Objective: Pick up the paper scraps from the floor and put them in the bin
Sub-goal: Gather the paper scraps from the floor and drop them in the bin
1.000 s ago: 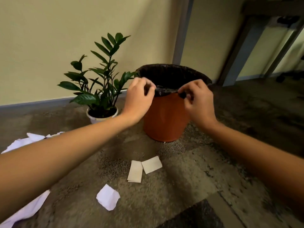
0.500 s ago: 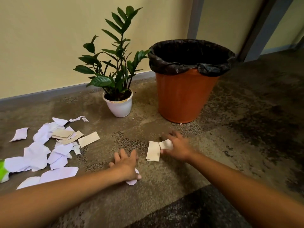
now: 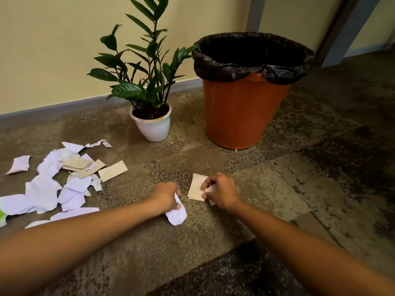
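An orange bin (image 3: 239, 112) with a black liner stands on the floor ahead, right of centre. My left hand (image 3: 165, 194) is closed on a white paper scraps piece (image 3: 176, 214) low on the floor. My right hand (image 3: 221, 190) pinches two beige paper scraps (image 3: 195, 185) beside it, one partly hidden under the fingers. A heap of several white and beige scraps (image 3: 64, 178) lies on the floor at the left.
A potted plant in a white pot (image 3: 152, 124) stands just left of the bin, by the yellow wall. A dark floor patch (image 3: 245, 274) lies near me. A grey door frame (image 3: 339, 30) rises behind the bin.
Both hands left the bin liner's rim, dropped to the floor and closed: the left on the white scrap, the right on the beige scraps. The view tilted down.
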A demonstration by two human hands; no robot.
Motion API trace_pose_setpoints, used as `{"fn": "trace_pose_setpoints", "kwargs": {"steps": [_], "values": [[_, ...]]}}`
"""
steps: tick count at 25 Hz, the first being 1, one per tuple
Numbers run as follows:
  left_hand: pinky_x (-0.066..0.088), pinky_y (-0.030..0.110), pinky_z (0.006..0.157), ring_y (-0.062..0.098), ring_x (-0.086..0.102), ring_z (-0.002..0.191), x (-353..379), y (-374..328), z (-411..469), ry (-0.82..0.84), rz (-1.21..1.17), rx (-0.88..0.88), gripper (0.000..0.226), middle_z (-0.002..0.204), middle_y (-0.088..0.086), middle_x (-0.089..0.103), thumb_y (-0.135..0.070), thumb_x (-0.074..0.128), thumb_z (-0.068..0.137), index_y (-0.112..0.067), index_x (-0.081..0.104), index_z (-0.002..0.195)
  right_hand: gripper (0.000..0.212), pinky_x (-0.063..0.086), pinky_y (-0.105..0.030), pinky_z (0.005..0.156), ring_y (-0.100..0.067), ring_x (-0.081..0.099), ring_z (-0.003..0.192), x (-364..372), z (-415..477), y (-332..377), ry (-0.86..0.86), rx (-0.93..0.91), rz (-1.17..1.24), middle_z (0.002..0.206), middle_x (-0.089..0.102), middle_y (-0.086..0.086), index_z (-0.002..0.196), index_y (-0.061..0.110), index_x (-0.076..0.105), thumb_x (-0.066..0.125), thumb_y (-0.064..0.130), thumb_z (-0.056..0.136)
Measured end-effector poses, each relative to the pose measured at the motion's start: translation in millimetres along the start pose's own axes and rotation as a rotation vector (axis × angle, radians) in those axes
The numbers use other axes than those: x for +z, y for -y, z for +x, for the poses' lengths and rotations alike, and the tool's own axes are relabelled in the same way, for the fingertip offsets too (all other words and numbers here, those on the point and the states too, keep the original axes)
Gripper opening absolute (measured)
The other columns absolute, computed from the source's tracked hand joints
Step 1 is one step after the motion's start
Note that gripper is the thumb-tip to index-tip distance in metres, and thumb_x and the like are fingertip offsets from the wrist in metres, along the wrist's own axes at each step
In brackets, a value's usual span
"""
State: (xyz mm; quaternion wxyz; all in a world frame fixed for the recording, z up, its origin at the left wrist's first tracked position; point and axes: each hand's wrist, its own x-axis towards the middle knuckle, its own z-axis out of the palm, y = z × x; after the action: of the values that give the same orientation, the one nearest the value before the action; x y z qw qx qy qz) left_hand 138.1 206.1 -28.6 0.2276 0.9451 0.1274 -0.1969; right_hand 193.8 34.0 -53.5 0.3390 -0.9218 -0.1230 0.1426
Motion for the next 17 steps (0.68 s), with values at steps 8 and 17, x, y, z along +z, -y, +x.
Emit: {"fn": "trace_pose_setpoints", "kwargs": {"steps": [8,17], "values": [[0.040,0.032,0.099,0.027,0.054,0.117,-52.0,-8.9,78.3,-0.460,-0.127,0.031,0.038,0.122,0.015,0.063,-0.013,0.072,0.079,-0.003,0.064,0.114,0.013,0.044,-0.014,0.068,-0.012,0.060,0.084,-55.5,17.2,-43.4,-0.316,0.155,0.117,0.101,0.069,-0.003,0.094,0.015,0.071,0.059,0.016,0.092],[0.032,0.031,0.106,0.031,0.047,0.128,-47.0,-7.6,140.4,-0.474,-0.085,-0.007,0.046,0.136,0.019,0.053,-0.016,0.061,0.088,-0.010,0.054,0.134,0.034,0.020,-0.045,0.105,-0.033,0.027,0.128,-36.5,72.0,-49.7,-0.318,0.102,-0.234,0.139,0.035,-0.012,0.128,0.039,0.056,0.044,0.030,0.098]]}}
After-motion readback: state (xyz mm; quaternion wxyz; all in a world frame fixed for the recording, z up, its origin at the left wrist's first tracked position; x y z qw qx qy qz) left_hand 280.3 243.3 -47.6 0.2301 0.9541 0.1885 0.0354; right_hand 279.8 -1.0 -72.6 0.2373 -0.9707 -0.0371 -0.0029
